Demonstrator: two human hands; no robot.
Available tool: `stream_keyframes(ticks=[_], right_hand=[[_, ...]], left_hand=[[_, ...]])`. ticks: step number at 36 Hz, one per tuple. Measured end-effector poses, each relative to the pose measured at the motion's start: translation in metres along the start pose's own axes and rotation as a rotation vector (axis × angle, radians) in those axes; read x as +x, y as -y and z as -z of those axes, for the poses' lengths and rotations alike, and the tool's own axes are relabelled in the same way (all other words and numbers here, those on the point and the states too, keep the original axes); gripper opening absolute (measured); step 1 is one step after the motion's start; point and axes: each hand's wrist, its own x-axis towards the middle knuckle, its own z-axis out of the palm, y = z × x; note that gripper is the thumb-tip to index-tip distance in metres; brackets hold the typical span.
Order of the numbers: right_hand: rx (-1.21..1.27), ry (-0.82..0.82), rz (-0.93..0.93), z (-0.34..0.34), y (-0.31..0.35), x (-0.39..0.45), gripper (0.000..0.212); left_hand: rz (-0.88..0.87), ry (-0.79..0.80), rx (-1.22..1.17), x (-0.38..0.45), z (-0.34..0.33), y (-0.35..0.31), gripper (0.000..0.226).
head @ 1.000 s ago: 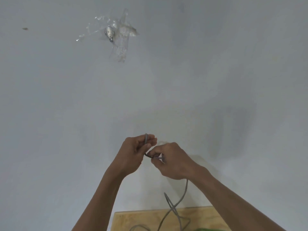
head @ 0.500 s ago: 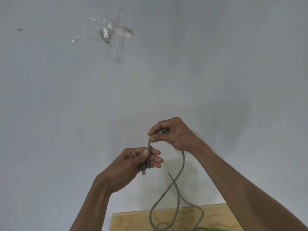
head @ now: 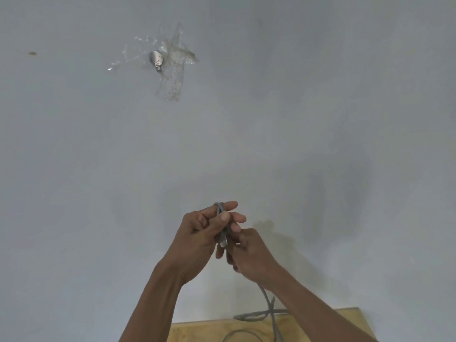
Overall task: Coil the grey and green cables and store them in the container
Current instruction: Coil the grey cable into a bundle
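My left hand [head: 202, 235] is raised in front of a pale wall and holds a small coil of the grey cable [head: 266, 299] wound over its fingers, with the plug end hanging below the thumb. Just below and to the right, my right hand [head: 251, 255] is closed around the same cable. The loose length drops from my right hand onto the wooden table [head: 197, 332] and loops there. The green cable and the container are out of view.
A pale grey wall fills most of the view. A metal fitting under clear tape [head: 158, 61] is stuck on the wall at upper left. Only the back edge of the wooden table shows at the bottom.
My right hand has dropped from above my left hand to just below it, laying another turn of grey cable on the coil. My left hand has risen slightly.
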Motion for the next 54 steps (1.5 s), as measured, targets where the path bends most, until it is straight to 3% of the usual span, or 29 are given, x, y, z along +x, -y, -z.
stream_keyframes(ticks=[10, 17, 20, 24, 30, 35, 42, 44, 48, 54], right_hand=[[-0.27, 0.01, 0.108, -0.013, -0.008, -0.02, 0.031], [-0.779, 0.026, 0.206, -0.002, 0.021, -0.027, 0.026], [-0.87, 0.04, 0.295, 0.008, 0.044, -0.024, 0.024], [-0.944, 0.075, 0.325, 0.034, 0.069, -0.008, 0.017], [-0.682, 0.179, 0.282, 0.065, 0.075, 0.028, 0.024], [-0.441, 0.14, 0.351, 0.072, 0.056, 0.046, 0.04], [0.091, 0.147, 0.139, 0.046, 0.001, 0.044, 0.044], [0.231, 0.166, 0.084, 0.033, -0.009, 0.032, 0.035], [0.154, 0.148, -0.06, 0.007, -0.023, 0.012, 0.037], [0.056, 0.265, -0.03, -0.004, -0.029, -0.009, 0.01]], left_hand=[[-0.013, -0.125, 0.171, 0.011, 0.006, 0.01, 0.035], [-0.036, -0.077, 0.288, 0.008, 0.016, 0.018, 0.031], [-0.026, -0.049, 0.357, 0.004, 0.012, 0.02, 0.032], [-0.019, -0.002, 0.277, -0.005, 0.008, 0.022, 0.045], [0.12, 0.078, 0.239, -0.013, 0.002, 0.026, 0.059], [0.192, 0.132, -0.098, -0.013, -0.001, 0.026, 0.056], [0.155, 0.075, -0.465, -0.006, -0.021, 0.008, 0.049], [0.138, 0.06, -0.517, -0.002, -0.022, 0.006, 0.051], [0.132, 0.02, -0.476, 0.005, -0.016, 0.003, 0.051], [0.113, -0.089, -0.221, 0.011, -0.001, 0.003, 0.042]])
